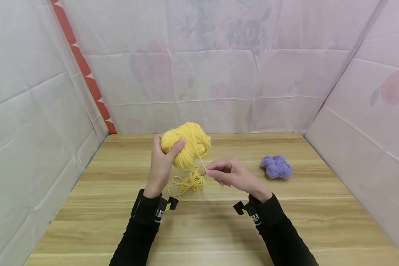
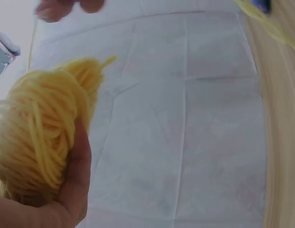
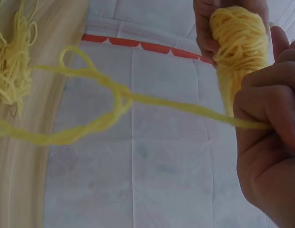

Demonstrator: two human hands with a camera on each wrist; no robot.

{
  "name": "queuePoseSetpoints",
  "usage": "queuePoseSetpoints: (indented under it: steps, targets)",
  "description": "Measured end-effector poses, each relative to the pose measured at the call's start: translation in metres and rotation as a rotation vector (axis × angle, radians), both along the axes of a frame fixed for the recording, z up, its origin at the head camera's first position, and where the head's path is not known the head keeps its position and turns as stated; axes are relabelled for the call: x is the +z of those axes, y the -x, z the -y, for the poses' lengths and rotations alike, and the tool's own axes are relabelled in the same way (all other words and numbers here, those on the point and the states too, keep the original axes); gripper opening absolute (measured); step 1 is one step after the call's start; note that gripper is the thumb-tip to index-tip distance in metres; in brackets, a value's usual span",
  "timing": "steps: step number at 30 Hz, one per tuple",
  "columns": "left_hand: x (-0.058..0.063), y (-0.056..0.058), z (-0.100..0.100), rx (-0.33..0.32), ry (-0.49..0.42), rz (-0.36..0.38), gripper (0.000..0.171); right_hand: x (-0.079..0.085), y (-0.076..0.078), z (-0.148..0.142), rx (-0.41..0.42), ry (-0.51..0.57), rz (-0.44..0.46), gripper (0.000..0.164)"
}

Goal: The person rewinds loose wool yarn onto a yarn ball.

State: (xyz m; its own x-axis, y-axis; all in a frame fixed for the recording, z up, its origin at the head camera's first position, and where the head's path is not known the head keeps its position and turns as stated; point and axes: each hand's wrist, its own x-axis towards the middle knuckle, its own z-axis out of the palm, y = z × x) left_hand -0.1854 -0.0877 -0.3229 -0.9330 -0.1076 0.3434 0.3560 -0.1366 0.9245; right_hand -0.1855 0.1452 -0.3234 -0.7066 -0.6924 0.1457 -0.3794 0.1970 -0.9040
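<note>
A yellow yarn skein is held up above the table by my left hand, its thumb across the near side and fingers wrapped behind. From the skein a strand runs down to my right hand, which pinches it between thumb and forefinger. Loose loops of yellow yarn lie piled on the table below. The right wrist view shows the pinched strand stretching back toward the pile, with a small loop along it. In the left wrist view the skein fills the palm.
A small purple yarn skein lies on the wooden table to the right. Pale sheeting hangs behind and at both sides, with a red scalloped strip at the left corner.
</note>
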Motion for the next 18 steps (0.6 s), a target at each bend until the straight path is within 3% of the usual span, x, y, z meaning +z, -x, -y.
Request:
queuePoseSetpoints:
  steps: [5,11,15,18]
  targets:
    - [0.003,-0.003,0.001,-0.074,-0.111,-0.038,0.034,-0.007,0.005,0.004,0.016,-0.025,-0.002,0.023]
    - [0.004,-0.005,0.0,-0.255,-0.212,-0.042,0.028,-0.014,0.012,0.004,-0.033,-0.026,-0.002,0.025]
    - [0.006,-0.007,0.001,-0.384,-0.187,-0.034,0.032,-0.016,0.015,0.001,-0.065,0.018,-0.002,0.021]
    - [0.007,-0.009,0.002,-0.473,-0.099,-0.01,0.037,-0.016,0.016,-0.003,-0.085,0.051,0.021,0.016]
